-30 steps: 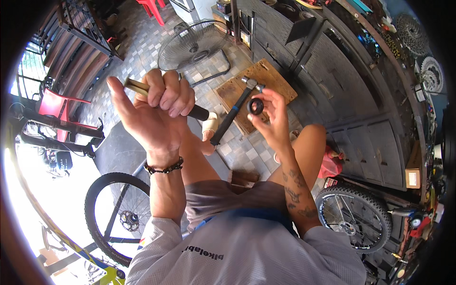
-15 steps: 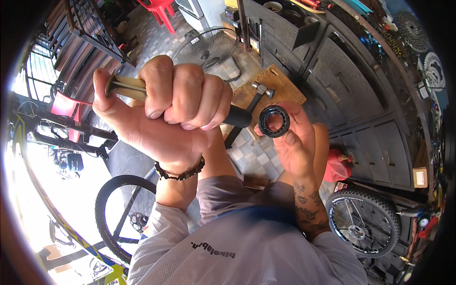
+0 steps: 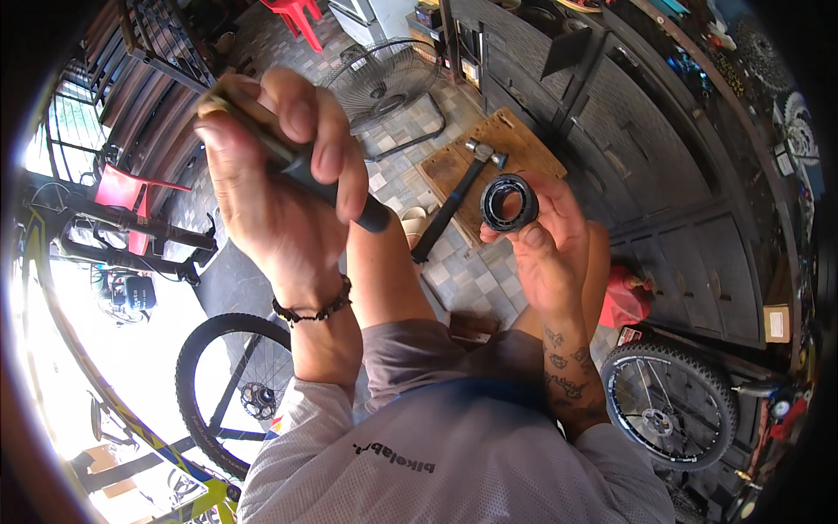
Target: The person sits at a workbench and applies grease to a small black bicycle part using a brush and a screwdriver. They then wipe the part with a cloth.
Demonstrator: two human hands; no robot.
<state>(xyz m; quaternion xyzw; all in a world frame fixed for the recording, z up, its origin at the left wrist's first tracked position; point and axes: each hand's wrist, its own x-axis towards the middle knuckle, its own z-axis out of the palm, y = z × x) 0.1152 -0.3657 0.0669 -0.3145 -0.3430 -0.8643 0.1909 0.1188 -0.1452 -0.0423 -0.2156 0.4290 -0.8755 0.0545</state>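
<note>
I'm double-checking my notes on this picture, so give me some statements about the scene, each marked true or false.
1. The right hand holds a black ring. True.
2. The left hand is empty. False: it grips a dark cylindrical tool.
3. The hammer has its head over the wooden board. True.
4. The dark bracelet is on the right wrist. False: it is on the left wrist.
5. The fan stands on the tiled floor. True.

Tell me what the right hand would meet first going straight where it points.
The right hand would likely meet the brown rectangular wooden board first; depth is unclear, so it might pass above.
</note>
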